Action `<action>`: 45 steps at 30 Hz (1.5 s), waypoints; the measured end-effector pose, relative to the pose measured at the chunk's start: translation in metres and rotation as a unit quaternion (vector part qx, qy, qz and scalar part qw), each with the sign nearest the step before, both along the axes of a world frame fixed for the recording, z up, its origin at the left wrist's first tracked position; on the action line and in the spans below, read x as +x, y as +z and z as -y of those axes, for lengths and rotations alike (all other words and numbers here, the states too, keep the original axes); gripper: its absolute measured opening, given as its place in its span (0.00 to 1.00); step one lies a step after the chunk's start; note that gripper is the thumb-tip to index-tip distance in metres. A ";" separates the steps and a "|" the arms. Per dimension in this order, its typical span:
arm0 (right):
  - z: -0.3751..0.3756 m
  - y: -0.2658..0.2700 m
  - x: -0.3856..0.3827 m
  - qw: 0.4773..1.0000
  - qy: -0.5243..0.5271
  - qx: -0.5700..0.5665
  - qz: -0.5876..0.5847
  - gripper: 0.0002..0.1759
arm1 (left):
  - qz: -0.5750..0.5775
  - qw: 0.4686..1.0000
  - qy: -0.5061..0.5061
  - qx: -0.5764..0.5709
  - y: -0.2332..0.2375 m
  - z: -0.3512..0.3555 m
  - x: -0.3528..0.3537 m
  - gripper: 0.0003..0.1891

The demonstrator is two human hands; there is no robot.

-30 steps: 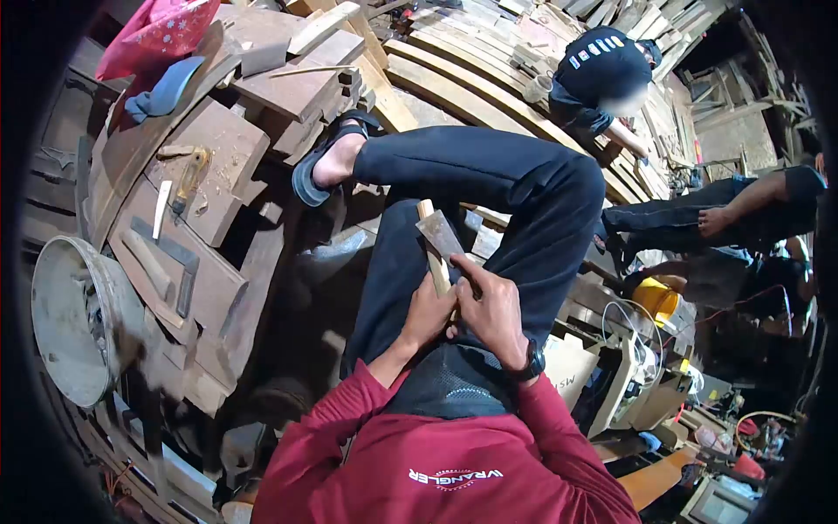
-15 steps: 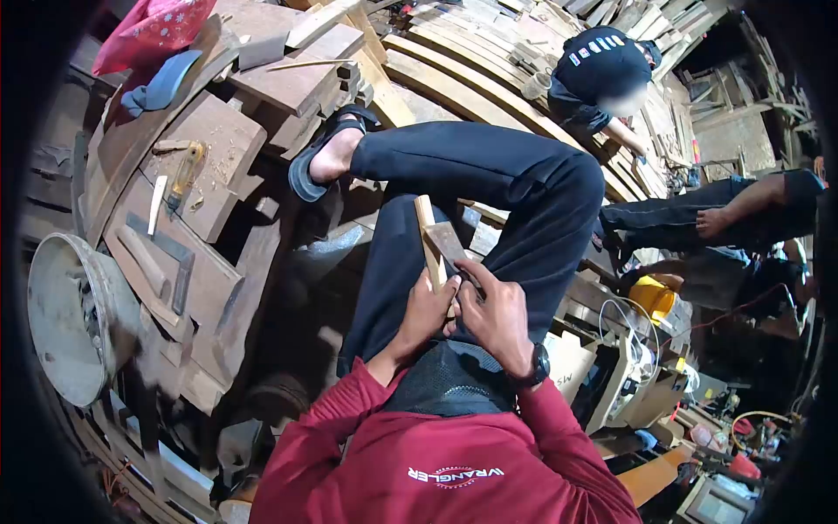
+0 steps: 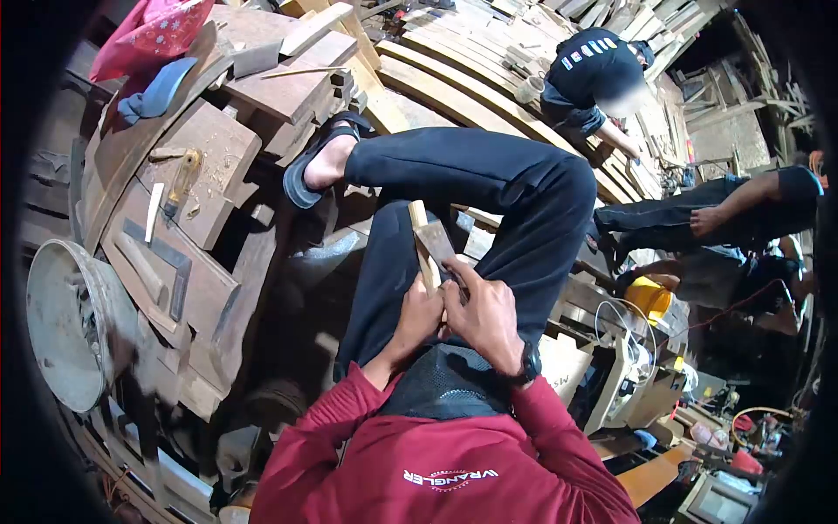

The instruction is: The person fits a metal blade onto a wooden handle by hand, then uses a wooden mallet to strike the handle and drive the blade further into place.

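Seeing a pale wooden stick (image 3: 419, 214) in mid-scene, over the dark trousers (image 3: 489, 162) of the seated person: slim, straight, light tan, far end pointing away from the body, near end lost in the fingers. Beside it I get a flat blade (image 3: 434, 237), grey-brown, roughly rectangular, slanting along the stick's right side and overlapping it from up here — can't tell whether the edge bites.

Left hand (image 3: 419, 316): closed round the near part of the stick, thumb up against it, no gap I can make out. Right hand (image 3: 483, 314): curled, index finger stretched along the blade, the other fingers bent in under it, gripping its near end; the fingertips underneath are hidden from me. Hands sit right beside each other, seemingly touching. Black watch (image 3: 531, 360) on the right wrist.

Left side, on the brown boards (image 3: 214, 148): a yellow-handled tool (image 3: 182, 179) among shavings (image 3: 220, 170), a dark L-shaped square (image 3: 182, 284) nearer, and a loose wood piece (image 3: 140, 266) within its angle. A round metal basin (image 3: 61, 327) is tilted at the near left. Far left, a blue cap (image 3: 166, 92) by a red patterned cloth (image 3: 148, 39). Far right, a co-worker (image 3: 589, 74) in a dark shirt bends over long planks (image 3: 463, 92) — one arm reaching down.
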State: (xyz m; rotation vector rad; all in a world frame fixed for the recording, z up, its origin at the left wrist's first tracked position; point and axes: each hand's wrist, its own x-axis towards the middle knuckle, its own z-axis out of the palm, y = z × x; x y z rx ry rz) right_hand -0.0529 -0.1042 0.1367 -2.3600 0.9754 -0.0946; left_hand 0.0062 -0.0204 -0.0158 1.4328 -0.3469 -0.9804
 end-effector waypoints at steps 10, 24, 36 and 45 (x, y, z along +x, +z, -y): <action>-0.006 0.005 0.003 1.000 -0.006 -0.009 -0.011 0.19 | -0.056 0.998 0.006 -0.023 0.015 -0.002 0.001 0.23; 0.001 -0.013 0.019 0.999 0.008 -0.033 0.004 0.19 | 0.105 0.992 -0.011 -0.072 0.022 -0.002 0.007 0.23; -0.005 -0.003 0.009 0.999 -0.013 -0.051 -0.008 0.17 | -0.012 0.998 0.007 -0.066 0.014 0.003 0.002 0.19; -0.001 -0.002 0.013 0.999 -0.014 -0.045 -0.001 0.17 | -0.126 0.992 -0.019 -0.014 0.041 0.000 0.010 0.21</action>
